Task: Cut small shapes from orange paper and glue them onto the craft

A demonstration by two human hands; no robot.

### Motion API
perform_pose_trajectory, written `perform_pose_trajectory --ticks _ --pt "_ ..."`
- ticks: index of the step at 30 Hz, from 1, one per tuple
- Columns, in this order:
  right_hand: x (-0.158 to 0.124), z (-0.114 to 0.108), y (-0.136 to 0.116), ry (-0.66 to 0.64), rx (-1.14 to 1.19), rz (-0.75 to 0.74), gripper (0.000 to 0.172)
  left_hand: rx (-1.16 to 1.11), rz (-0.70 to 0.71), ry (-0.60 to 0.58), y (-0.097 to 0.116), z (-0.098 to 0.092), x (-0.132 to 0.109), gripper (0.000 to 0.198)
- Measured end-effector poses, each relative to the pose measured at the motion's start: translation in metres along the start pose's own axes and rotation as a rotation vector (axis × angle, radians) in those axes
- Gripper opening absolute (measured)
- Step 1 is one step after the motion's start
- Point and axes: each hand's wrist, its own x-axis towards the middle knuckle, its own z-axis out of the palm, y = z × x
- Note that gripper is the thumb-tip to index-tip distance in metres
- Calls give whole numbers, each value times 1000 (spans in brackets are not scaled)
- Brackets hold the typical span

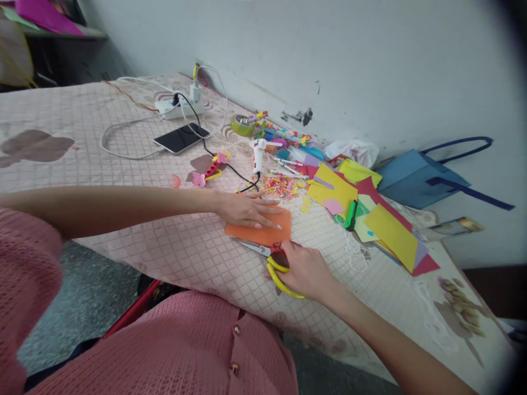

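Note:
My left hand [246, 210] lies flat with its fingers spread on a sheet of orange paper [267, 235]. The sheet rests on the patterned tablecloth near the table's front edge. In my right hand [307, 269] is a pair of scissors [276, 263] with red and yellow handles, its blades pointing left along the sheet's near edge. Whether the blades touch the paper I cannot tell. Just beyond the sheet lies a heap of small coloured paper bits [282, 186]. A white glue gun [258, 156] stands behind my left hand, its black cord running back to the left.
Coloured paper sheets [393, 233] and a green-handled cutter [351, 215] lie to the right. A blue bag [420, 178] leans by the wall. Farther back are a green tape roll [242, 125], a phone [181, 138] and a power strip [177, 108] with loose cables.

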Motion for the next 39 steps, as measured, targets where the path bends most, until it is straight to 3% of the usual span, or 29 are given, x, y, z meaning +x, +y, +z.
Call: perform_pose_trajectory --ticks 6,9,13,29,35,39 --pt "0 -1 -1 -14 18 17 43 -39 -115 -113 6 -2 -25 39" --pt "1 -2 -2 -16 19 14 45 -73 -96 -81 4 5 -31 38" --pt "5 -2 -4 -25 6 20 47 -146 -112 -25 1 8 -31 34" --pt "7 -2 -6 3 5 -6 44 -60 -46 -21 0 9 -32 38" --pt "10 -3 -8 8 13 -31 46 -59 -96 -98 2 7 -31 39" --pt "7 -4 -6 26 4 -53 44 -38 -36 -45 0 9 -32 39"
